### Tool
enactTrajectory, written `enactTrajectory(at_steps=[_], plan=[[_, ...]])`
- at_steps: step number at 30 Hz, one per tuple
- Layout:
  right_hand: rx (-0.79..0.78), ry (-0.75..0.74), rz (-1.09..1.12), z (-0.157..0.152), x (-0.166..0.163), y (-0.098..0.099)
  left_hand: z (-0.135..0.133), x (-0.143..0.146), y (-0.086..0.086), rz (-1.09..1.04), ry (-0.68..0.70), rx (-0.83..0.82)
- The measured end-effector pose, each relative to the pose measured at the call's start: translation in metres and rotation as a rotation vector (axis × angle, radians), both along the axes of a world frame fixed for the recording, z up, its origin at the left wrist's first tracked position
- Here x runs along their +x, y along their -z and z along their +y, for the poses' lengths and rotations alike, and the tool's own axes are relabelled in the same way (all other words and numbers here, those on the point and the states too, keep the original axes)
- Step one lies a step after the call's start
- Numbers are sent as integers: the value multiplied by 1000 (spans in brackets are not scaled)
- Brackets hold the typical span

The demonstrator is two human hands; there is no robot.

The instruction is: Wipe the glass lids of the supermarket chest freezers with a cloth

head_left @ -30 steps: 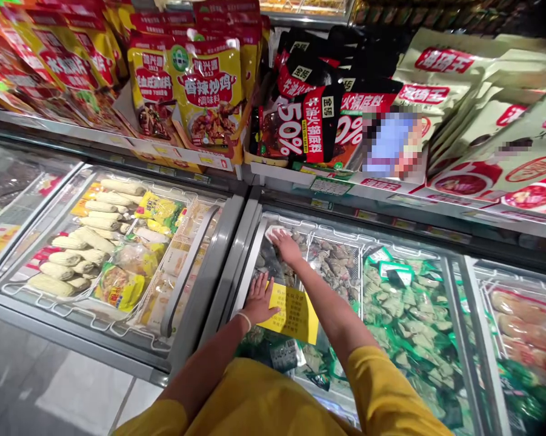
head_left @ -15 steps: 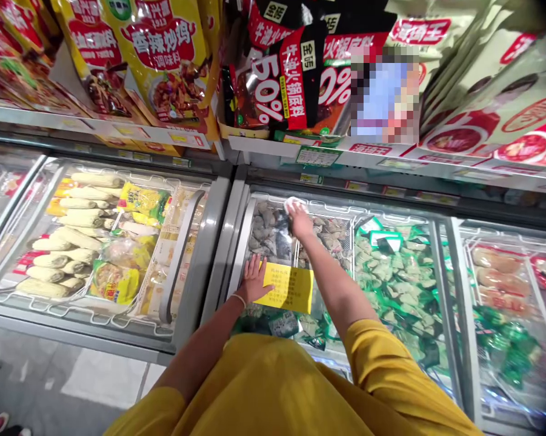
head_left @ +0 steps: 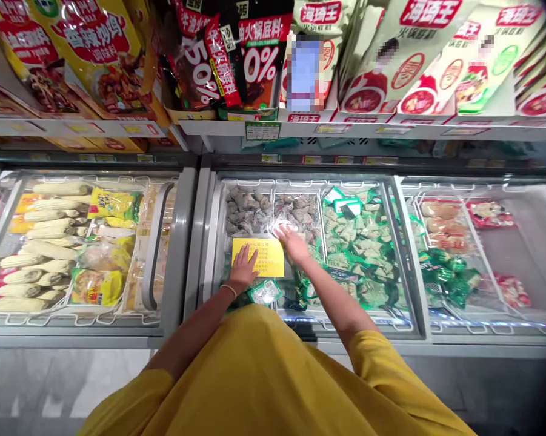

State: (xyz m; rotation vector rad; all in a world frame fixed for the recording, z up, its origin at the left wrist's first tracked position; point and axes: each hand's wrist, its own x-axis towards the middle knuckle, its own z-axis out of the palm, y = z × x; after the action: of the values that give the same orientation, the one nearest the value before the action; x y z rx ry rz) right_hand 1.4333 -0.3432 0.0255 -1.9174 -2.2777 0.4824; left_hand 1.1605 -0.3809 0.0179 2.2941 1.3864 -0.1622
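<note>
A yellow sheet of printed paper (head_left: 271, 255) lies on the glass lid (head_left: 295, 272) of the middle freezer. My left hand (head_left: 244, 270) rests on the sheet's left part, fingers spread and flat. Just right of the sheet's upper corner, my right hand (head_left: 294, 244) presses a white cloth (head_left: 279, 229) against the glass. Most of the cloth is hidden under the fingers, and whether it is cloth or tissue is hard to tell. Beneath the lid are wire baskets with dark grey packs (head_left: 248, 204) and green-and-clear bags (head_left: 363, 236).
Left of me is a freezer with corn cobs (head_left: 49, 227), yellow packets (head_left: 97, 284) and a curved handle (head_left: 152, 254). The right freezer section holds green packs (head_left: 454, 272). A shelf edge (head_left: 372, 128) with seasoning bags (head_left: 209, 66) overhangs the back.
My right hand has moved the cloth toward me, from the back of the glass to beside the yellow sheet. My left hand lies more over the sheet now. The camera view has shifted right.
</note>
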Motion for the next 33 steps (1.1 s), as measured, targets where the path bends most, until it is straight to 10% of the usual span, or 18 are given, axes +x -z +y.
enactTrajectory(at_steps=[6,12,17,21,24,27,33], plan=[[91,477,21,-17,19,5,-45,4,-7,22,40,0],[40,30,110,-66,-23,15,-67,14,-15,69,77,23],[74,438,72,-94,64,11,-86,18,-18,83,95,5],[59,643,73,-112,23,14,-102,24,-17,97,62,-21],[51,363,91,-135,-29,21,-112,27,-15,103,70,-25],[48,112,99,-160,-15,25,-121,26,-12,94,102,-20],[123,603,97,-185,50,32,-132,24,-8,119,118,-17]])
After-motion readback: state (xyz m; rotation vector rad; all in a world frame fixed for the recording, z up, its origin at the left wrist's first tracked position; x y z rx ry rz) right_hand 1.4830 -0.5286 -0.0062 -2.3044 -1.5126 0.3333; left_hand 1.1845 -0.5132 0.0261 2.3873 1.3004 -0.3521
